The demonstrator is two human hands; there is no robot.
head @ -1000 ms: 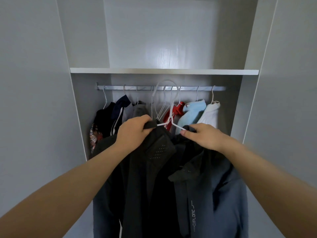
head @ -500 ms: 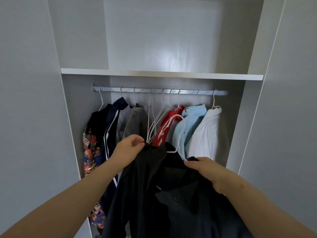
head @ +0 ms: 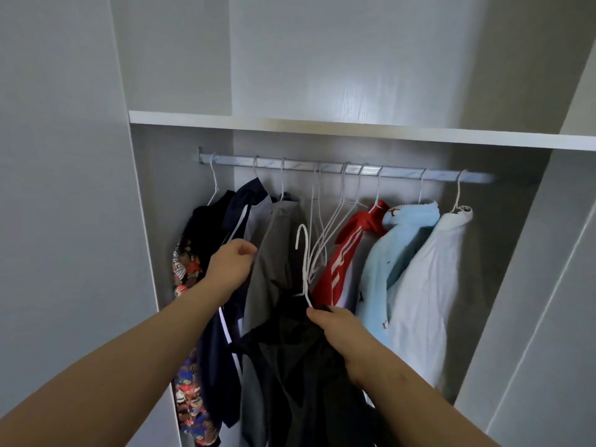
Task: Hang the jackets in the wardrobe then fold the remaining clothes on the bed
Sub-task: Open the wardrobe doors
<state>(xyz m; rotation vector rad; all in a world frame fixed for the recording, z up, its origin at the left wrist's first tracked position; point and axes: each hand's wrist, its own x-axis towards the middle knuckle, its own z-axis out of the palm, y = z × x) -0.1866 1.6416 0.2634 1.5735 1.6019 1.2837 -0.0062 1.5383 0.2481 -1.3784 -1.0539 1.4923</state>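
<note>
My right hand (head: 335, 325) grips the collar of a black jacket (head: 290, 369) together with the white hanger (head: 303, 253) inside it. The hanger's hook points up and is free, well below the wardrobe rail (head: 403, 173). My left hand (head: 230, 266) is higher and to the left, its fingers curled at the front edge of a hung grey jacket (head: 280, 250). The black jacket's lower part runs out of the frame.
On the rail hang a patterned garment (head: 185, 269), a navy jacket (head: 245, 201), several empty white hangers (head: 325, 240), a red jacket (head: 351, 246), a light blue one (head: 396, 253) and a white one (head: 432, 285). A shelf (head: 322, 127) sits just above.
My left hand let go of the black jacket's collar and moved up-left to the hung grey jacket. The right hand alone now carries the black jacket, closer to the rail.
</note>
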